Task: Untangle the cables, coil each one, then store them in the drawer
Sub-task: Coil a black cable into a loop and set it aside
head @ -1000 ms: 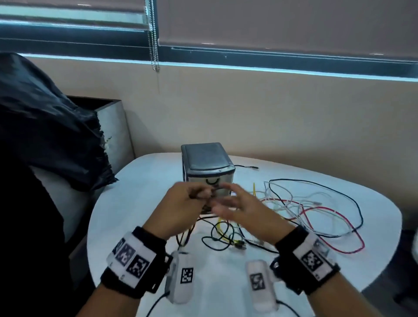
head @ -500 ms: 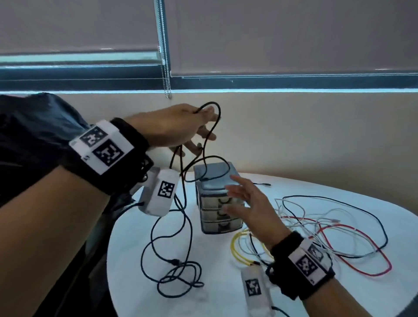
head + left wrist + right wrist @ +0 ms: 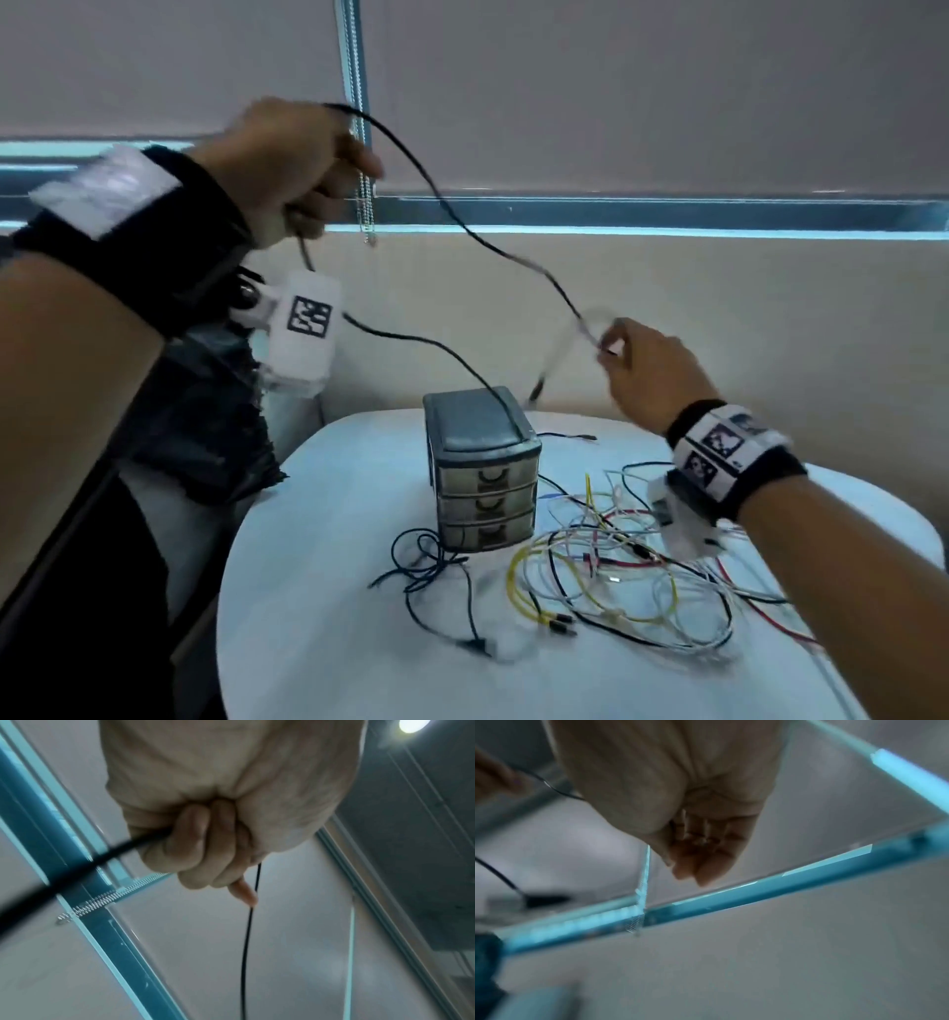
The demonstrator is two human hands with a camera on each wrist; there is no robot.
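Observation:
My left hand (image 3: 303,154) is raised high at the left and grips a black cable (image 3: 452,210); the left wrist view shows the left hand (image 3: 205,850) as a fist round the black cable (image 3: 120,847). The cable sags across to my right hand (image 3: 616,344), which pinches it near its end, and the plug (image 3: 536,393) dangles below. Its other run drops past the grey three-drawer unit (image 3: 482,478), drawers closed, to a loose black heap (image 3: 431,560) on the white table (image 3: 334,591). A tangle of yellow, white, red and black cables (image 3: 616,580) lies right of the unit.
A crumpled black bag (image 3: 205,411) sits off the table's left side. A blind chain (image 3: 362,169) hangs behind my left hand. The beige wall runs close behind the table, and the table's rounded edge curves near me.
My left hand has risen further with the black cable. My right hand has left the drawer unit, gone up and taken the cable near its end, so it now stretches between both hands.

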